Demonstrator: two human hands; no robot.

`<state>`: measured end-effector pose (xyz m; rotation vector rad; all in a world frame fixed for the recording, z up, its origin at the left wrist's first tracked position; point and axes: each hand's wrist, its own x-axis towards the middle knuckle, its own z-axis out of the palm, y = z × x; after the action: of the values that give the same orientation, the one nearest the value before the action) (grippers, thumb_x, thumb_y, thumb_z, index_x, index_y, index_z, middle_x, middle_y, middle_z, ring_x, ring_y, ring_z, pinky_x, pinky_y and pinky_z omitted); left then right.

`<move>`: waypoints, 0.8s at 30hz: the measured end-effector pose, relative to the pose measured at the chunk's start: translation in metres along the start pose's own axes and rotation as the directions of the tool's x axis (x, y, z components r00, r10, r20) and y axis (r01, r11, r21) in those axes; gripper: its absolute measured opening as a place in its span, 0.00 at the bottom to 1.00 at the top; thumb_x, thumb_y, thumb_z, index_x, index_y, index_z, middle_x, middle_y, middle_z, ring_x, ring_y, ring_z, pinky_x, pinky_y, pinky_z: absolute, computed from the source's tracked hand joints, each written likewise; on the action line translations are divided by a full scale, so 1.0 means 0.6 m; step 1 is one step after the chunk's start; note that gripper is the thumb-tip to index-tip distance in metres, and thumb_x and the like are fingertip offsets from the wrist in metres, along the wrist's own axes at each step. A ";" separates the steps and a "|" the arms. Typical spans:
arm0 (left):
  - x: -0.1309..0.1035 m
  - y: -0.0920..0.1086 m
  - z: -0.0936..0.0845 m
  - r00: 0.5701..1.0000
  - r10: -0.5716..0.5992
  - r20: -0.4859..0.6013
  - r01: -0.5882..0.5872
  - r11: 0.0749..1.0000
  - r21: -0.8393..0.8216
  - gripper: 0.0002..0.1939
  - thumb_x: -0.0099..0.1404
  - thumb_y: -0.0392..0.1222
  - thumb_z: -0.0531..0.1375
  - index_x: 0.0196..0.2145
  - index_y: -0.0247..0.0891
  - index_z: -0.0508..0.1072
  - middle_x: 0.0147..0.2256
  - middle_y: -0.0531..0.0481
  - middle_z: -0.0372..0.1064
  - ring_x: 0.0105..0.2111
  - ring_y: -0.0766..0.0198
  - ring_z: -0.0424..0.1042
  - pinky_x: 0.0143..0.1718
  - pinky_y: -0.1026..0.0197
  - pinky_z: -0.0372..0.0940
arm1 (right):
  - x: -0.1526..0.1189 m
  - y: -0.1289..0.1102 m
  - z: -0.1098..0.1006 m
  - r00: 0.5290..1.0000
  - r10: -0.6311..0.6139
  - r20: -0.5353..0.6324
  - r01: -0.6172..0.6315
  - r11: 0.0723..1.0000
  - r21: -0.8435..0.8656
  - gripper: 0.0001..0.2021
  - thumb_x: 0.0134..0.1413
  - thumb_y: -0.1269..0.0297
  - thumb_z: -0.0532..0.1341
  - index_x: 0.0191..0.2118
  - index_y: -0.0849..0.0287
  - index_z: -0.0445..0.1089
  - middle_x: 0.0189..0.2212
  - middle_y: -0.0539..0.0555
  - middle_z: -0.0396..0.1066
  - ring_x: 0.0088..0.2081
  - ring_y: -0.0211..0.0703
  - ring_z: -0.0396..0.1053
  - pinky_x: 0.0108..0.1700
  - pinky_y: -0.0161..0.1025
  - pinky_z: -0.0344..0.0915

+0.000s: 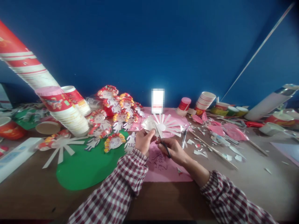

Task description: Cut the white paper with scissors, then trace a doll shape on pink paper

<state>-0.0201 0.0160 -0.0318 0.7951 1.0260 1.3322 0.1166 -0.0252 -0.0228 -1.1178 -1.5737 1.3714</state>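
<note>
My left hand (144,140) is closed on a small piece of white paper (148,123), pinched between thumb and fingers. In my right hand (174,150) is a pair of scissors (166,148), its dark handles in the fingers and its blades pointing up at the paper's right edge. Whether the blades touch the paper I cannot tell. Just behind lies a white paper cup cut into strips (162,127), fanned out flat on a pink sheet (173,172). Dark handwriting shows on the sheet below my hands.
Paper dolls with red and yellow curled hair (115,142) crowd the left, partly on a green sheet (79,171). Tall stacked paper cups (67,115) lean there. Paper scraps (201,153), a wooden stick (215,151), a pen (184,138) and more cups (205,101) lie right. A blue wall (149,46) stands behind.
</note>
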 end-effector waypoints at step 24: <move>-0.007 -0.007 0.005 0.998 0.032 0.062 -0.029 0.998 -0.048 0.10 0.50 0.44 0.65 0.25 0.34 0.72 0.19 0.53 0.66 0.19 0.67 0.65 0.25 0.61 0.66 | 0.001 0.005 -0.002 0.998 -0.051 0.030 0.050 0.998 0.041 0.21 0.51 0.51 0.61 0.41 0.66 0.70 0.21 0.48 0.60 0.24 0.34 0.56 0.27 0.32 0.55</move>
<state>-0.0157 0.0117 -0.0339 0.8155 0.9334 1.3447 0.1179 -0.0240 -0.0254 -1.0304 -1.5787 1.3872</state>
